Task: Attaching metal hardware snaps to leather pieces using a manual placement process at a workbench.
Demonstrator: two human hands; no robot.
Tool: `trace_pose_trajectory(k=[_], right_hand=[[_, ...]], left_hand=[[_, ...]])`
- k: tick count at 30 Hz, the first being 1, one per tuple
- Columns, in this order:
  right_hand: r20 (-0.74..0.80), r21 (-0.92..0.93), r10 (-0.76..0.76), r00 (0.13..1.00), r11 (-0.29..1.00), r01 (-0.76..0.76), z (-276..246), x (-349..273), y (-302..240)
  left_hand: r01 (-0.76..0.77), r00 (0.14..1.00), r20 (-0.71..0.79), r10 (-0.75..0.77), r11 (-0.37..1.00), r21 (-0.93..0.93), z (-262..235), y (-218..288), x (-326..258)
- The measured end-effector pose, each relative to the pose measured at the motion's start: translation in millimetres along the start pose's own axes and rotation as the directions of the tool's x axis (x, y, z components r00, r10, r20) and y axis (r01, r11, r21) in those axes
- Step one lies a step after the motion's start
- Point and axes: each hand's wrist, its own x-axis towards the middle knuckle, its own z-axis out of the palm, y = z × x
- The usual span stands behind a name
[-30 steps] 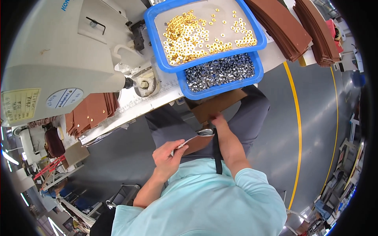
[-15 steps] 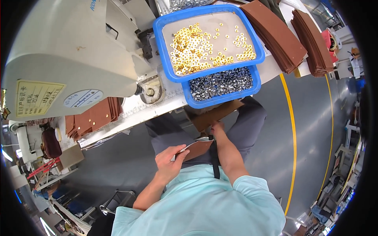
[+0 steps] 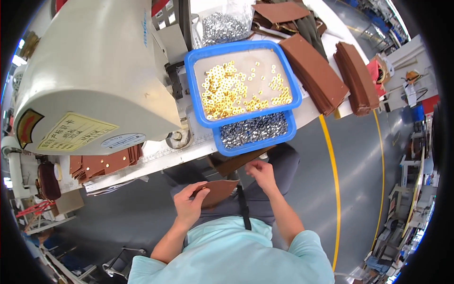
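Note:
Over my lap, my left hand (image 3: 189, 202) pinches a brown leather piece (image 3: 219, 191) between thumb and fingers, its broad face turned up. To the right of that piece, apart from it, my right hand (image 3: 261, 174) has its fingertips pressed together; anything between them is too small to make out. Just beyond the right hand, under the table edge, is a brown board or box part (image 3: 232, 164), partly hidden. A blue tray of gold ring-shaped eyelets (image 3: 222, 90) stands on the table, overlapping a second blue tray of silvery metal parts (image 3: 255, 130).
A large cream machine (image 3: 94, 80) fills the left, its lower post (image 3: 178, 136) near the table edge. Brown leather pieces with gold eyelets (image 3: 106, 163) lie below it. Two brown leather stacks (image 3: 316, 75) sit at the right, and a clear bag of silvery parts (image 3: 224, 26) behind the trays.
My right hand has come up and away from the brown board, fingers pinched. The leather piece in my left hand now lies flatter, showing more face. The whole view has shifted with my head.

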Motion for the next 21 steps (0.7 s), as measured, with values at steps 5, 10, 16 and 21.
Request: trace_pose_trajectory(k=[5,10,16,21], right_hand=[[0.084,-0.130,-0.462,0.883,0.873,0.470,-47.6,-47.3,-151.0],[-0.106,-0.638,-0.788,0.606,0.521,0.566,-65.7,4.9,-243.5],[-0.145,-0.480,-0.727,0.672,0.645,0.594,-63.0,25.8,-268.8],[0.099,-0.418,-0.738,0.668,0.578,0.701,-34.4,-8.3,-243.0]], left_hand=[[0.153,0.982,0.142,-0.122,0.959,-0.238,-3.3,8.1,7.5],[0.336,0.930,0.272,-0.248,0.874,-0.352,-2.8,14.8,17.3],[0.339,0.938,0.159,-0.307,0.722,-0.604,-13.0,34.4,24.7],[0.381,0.915,0.187,-0.358,0.613,-0.692,-27.8,43.4,21.7]])
